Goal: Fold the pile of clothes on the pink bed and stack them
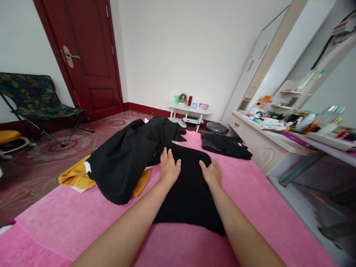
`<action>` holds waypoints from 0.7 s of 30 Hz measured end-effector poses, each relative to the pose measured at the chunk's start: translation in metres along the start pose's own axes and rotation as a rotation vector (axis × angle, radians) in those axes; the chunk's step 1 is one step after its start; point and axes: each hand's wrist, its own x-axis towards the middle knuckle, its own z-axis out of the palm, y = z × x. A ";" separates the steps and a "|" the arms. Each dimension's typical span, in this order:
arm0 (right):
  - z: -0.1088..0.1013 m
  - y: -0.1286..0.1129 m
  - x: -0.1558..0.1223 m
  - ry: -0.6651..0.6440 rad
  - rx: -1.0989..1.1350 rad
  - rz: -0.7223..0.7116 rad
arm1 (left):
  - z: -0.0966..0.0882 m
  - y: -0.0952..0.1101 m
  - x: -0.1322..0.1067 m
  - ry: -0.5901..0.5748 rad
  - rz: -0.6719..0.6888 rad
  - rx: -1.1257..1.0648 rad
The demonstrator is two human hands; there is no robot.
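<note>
Both hands are flat, palms down, fingers spread, gripping nothing. Left hand and right hand lie apart, side by side, on the far end of the black garment. The garment is spread on the pink bed, straight ahead of me at 12 o'clock.

Step in hand, as I judge it: pressing the cloth flat. To do it well, I use even pressure and slide my palms from the middle out toward 9 and 3 o'clock, with no bunching at the edge.

A black jacket is heaped at 10 o'clock, touching the garment and lying over a yellow cloth. A folded black piece sits at 1 o'clock, apart.
</note>
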 end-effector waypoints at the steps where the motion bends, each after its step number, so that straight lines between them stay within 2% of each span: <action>1: 0.000 0.001 -0.001 0.028 0.035 0.001 | 0.000 0.000 -0.001 0.011 -0.016 -0.019; 6: -0.007 0.014 -0.009 0.232 0.192 0.030 | 0.000 -0.003 -0.001 0.040 -0.018 -0.078; 10: -0.014 0.022 -0.013 0.203 0.184 0.149 | 0.002 -0.007 0.003 0.084 -0.026 -0.115; 14: -0.013 0.023 -0.012 0.193 0.214 0.125 | 0.002 -0.011 0.005 0.083 -0.024 -0.188; 19: -0.012 0.028 -0.009 0.272 0.333 0.147 | 0.004 -0.012 0.007 0.032 0.060 -0.308; 21: -0.013 0.032 -0.008 0.290 0.372 0.172 | 0.004 -0.011 0.007 0.046 0.073 -0.321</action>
